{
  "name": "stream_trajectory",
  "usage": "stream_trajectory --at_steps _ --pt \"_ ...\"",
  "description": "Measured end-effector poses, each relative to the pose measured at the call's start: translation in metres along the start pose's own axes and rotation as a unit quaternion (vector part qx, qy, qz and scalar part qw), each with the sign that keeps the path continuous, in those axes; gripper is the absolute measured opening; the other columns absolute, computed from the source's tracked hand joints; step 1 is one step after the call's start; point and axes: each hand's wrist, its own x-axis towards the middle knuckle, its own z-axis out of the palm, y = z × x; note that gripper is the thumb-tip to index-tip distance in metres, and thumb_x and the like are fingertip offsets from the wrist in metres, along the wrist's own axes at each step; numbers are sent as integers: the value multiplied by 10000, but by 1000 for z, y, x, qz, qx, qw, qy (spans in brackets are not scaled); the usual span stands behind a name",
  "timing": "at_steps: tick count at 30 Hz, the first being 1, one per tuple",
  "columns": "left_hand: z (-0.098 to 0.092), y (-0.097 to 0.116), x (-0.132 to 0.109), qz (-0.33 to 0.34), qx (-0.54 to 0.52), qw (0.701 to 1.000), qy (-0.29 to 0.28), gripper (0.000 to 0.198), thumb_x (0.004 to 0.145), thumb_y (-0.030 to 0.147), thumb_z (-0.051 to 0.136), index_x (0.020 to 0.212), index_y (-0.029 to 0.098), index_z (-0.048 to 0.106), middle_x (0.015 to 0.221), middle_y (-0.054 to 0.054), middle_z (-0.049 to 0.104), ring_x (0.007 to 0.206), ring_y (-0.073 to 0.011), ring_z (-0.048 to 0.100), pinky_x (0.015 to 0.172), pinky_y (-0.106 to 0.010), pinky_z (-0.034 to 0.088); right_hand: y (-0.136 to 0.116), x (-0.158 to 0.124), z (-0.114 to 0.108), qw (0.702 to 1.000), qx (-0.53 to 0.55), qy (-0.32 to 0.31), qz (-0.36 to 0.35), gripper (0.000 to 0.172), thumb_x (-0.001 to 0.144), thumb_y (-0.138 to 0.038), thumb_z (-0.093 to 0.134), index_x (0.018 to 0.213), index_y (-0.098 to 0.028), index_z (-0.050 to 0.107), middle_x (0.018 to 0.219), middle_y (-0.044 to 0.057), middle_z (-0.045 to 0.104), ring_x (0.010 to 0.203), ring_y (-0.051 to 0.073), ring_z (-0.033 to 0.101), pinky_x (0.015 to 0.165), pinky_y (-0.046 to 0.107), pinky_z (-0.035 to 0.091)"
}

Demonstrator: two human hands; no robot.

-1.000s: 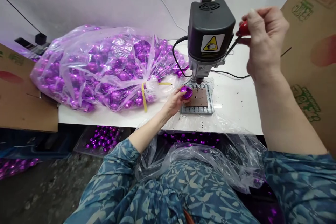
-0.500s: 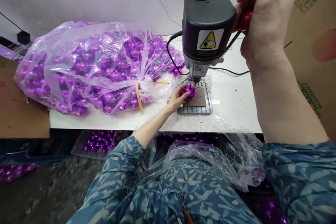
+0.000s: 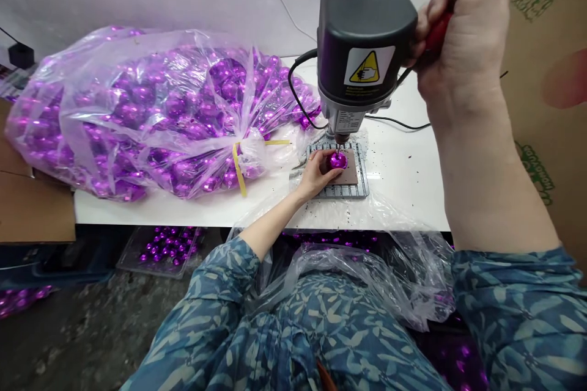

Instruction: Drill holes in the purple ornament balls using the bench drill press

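Between the thumb and fingers of my left hand [image 3: 317, 173] is a shiny purple ball [image 3: 338, 160], held on a brown board [image 3: 350, 172]. That board lies on the slotted metal base [image 3: 363, 188] of a small drill press [image 3: 364, 30]. The drill bit [image 3: 338, 148] points straight down at the ball's top; whether it touches cannot be made out. My right hand [image 3: 465, 30] is wrapped round the red handle [image 3: 436, 36] at the right of the black motor housing.
A large clear bag [image 3: 156, 116] of purple balls, tied with yellow tape [image 3: 239, 170], fills the table's left side. Cardboard boxes [image 3: 545, 104] stand at both sides. A clear tray [image 3: 177, 269] of purple balls sits lower left. Plastic sheeting [image 3: 367, 263] drapes over the table's front edge.
My left hand has moved the ball slightly right, so it now sits under the bit. My right hand has shifted slightly left on the handle, and the drill head looks a little lower.
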Motion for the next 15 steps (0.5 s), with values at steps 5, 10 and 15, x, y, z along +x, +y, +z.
stream_trajectory --at_steps 5,10,15 --pt "3 -9 -1 -2 -67 998 -24 544 905 436 850 1348 224 616 1356 -130 682 1269 -275 672 1141 -485 543 -12 -12 6 995 44 17 87 527 1063 -314 382 570 -219 221 415 -33 200 367 62 183 396 302 84" --pt "4 -10 -1 0 -63 998 -19 551 899 456 855 1337 223 618 1331 -134 689 1245 -286 671 1116 -502 549 3 -32 1 994 102 45 -10 636 1061 -377 431 489 -218 201 383 -27 202 329 59 231 377 313 135" --pt "4 -10 -1 8 -52 999 -13 554 904 473 854 1346 229 623 1342 -129 693 1273 -294 654 1136 -499 527 33 -58 -6 977 149 40 -149 612 733 -797 745 706 -215 559 470 -93 133 361 20 242 375 251 113"
